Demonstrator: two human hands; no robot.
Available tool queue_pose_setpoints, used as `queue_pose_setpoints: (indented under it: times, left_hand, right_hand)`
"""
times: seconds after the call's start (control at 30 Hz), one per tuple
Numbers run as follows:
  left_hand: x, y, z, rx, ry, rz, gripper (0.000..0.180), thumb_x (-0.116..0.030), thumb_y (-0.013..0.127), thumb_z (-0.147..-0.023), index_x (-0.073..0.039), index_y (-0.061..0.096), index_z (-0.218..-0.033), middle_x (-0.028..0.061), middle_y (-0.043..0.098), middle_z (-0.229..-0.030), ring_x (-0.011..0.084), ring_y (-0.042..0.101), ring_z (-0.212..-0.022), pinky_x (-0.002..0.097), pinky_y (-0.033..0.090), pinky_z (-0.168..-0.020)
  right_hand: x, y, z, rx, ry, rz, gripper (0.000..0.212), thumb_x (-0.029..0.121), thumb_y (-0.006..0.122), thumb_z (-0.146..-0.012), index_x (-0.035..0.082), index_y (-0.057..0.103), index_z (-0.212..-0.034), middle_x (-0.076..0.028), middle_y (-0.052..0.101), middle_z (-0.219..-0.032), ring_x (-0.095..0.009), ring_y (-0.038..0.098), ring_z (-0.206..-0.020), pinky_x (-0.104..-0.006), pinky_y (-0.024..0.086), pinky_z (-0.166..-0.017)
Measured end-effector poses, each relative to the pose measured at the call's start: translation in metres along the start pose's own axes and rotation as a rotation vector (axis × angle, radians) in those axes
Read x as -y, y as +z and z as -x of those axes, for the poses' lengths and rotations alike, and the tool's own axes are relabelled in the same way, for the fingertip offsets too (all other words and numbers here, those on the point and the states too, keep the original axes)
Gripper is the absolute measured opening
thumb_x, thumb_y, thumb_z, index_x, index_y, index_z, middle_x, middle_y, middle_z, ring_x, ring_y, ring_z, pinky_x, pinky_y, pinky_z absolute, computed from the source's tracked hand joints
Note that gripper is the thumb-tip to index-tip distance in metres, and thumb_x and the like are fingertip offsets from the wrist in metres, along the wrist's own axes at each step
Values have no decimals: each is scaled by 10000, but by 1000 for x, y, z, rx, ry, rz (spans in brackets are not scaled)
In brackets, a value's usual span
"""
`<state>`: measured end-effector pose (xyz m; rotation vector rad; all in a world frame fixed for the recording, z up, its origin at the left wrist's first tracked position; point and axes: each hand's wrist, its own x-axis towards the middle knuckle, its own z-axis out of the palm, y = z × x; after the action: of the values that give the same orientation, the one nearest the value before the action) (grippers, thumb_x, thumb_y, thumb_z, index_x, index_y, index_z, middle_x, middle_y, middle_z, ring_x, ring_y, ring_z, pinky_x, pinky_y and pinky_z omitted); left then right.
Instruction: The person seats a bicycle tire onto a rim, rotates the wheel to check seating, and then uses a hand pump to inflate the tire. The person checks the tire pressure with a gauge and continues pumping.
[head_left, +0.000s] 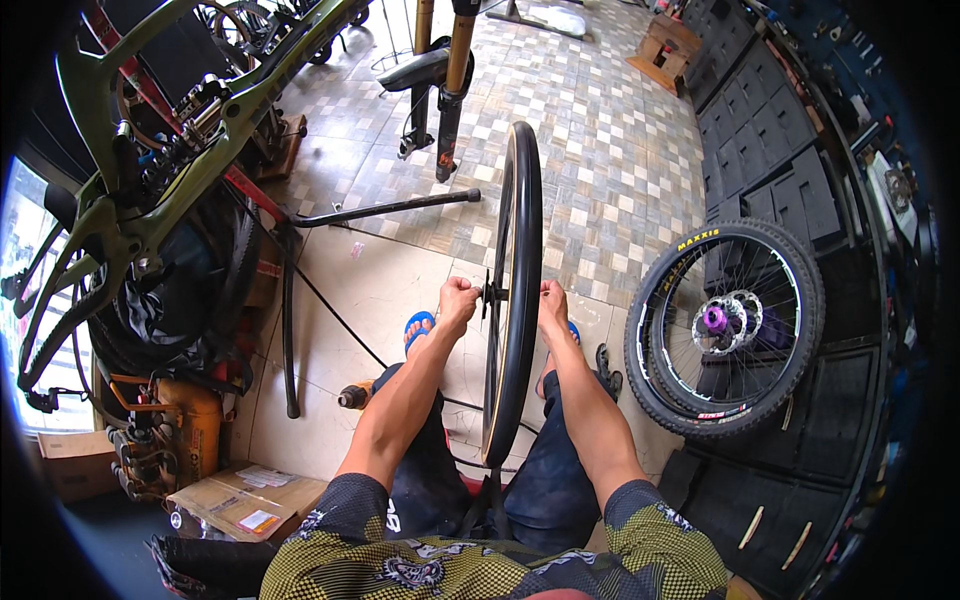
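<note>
A bicycle wheel (pixel 527 220) with a smooth black tyre stands upright between my knees, seen nearly edge-on. My left hand (pixel 459 302) is closed at the left end of its axle, beside the dark hub (pixel 487 293) and disc. On the other side, my right hand (pixel 552 304) has its fingers pinched at the right end of the axle, close to the tyre. The fingertips at both axle ends are partly hidden, so the exact grip is hard to see.
A green bike frame (pixel 225 125) hangs at the left, its fork (pixel 449 125) ahead. A black stand leg (pixel 390 207) reaches over the floor. Knobby-tyred wheels (pixel 812 330) lean against drawers (pixel 760 130) at right. A cardboard box (pixel 240 505) and orange compressor (pixel 190 420) sit lower left.
</note>
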<state>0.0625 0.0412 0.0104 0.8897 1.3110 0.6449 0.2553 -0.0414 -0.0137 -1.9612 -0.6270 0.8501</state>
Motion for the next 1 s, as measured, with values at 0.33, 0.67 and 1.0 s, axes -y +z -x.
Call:
queue_pose_setpoints:
  times: [0.33, 0.67, 1.0]
  left_hand:
    - [-5, 1, 4, -16, -14, -9, 234, 14, 711, -891, -127, 524, -898, -17, 525, -750, 112, 504, -601, 292, 470, -532]
    - [0, -1, -2, -23, 7, -35, 243, 6, 727, -883, -125, 523, -898, -14, 523, -752, 104, 489, -585, 289, 457, -524]
    - [-4, -1, 0, -20, 0, -10, 248, 2, 725, -883, -129, 515, -899, -24, 502, -741, 101, 486, -589, 286, 464, -531]
  right_hand:
    - [4, -1, 2, 12, 26, -5, 247, 156, 733, -801, 38, 646, -1000, -120, 713, -869, -267, 701, -818, -395, 561, -766]
    - [13, -2, 5, 7, 16, 26, 259, 159, 737, -800, 34, 646, -1007, -122, 716, -877, -273, 703, -825, -399, 562, -768]
    - [10, -1, 3, 28, 16, 0, 271, 163, 752, -796, 30, 642, -1005, -124, 718, -873, -274, 705, -825, -406, 560, -774]
